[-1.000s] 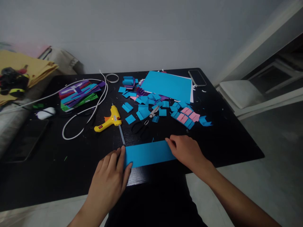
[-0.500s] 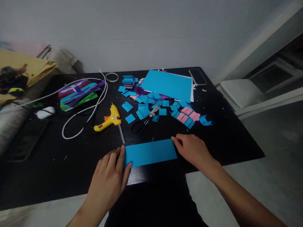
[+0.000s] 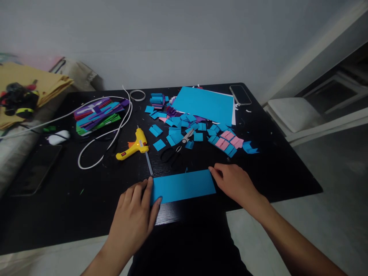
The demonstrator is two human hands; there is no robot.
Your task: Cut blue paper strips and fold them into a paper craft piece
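- A blue paper strip (image 3: 184, 186) lies flat along the near edge of the black tabletop (image 3: 276, 174), about midway between its left and right ends.
- The left hand (image 3: 133, 209) rests palm down over the strip's left end, fingers close together, thumb spread apart at the strip's near edge.
- The right hand (image 3: 232, 180) is at the strip's far right corner, fingers curled and thumb near the forefinger; whether they pinch the paper, I cannot tell.
- Just beyond the left hand lies a yellow hot-glue gun (image 3: 140, 142), a clear glue stick (image 3: 149, 164) jutting from its back toward the near edge.
- Scissors (image 3: 184, 140) lie beyond the strip, their blades pointing to the far edge among folded blue paper pieces (image 3: 175, 136).
- Pink paper pieces (image 3: 222, 144) lie on blue ones, nearer the right edge.
- Toward the far right corner are a large blue sheet (image 3: 205, 103) and a smartphone (image 3: 240, 94).
- A white cable (image 3: 83, 168) loops over the left half, beside bundled coloured strips (image 3: 99, 113).
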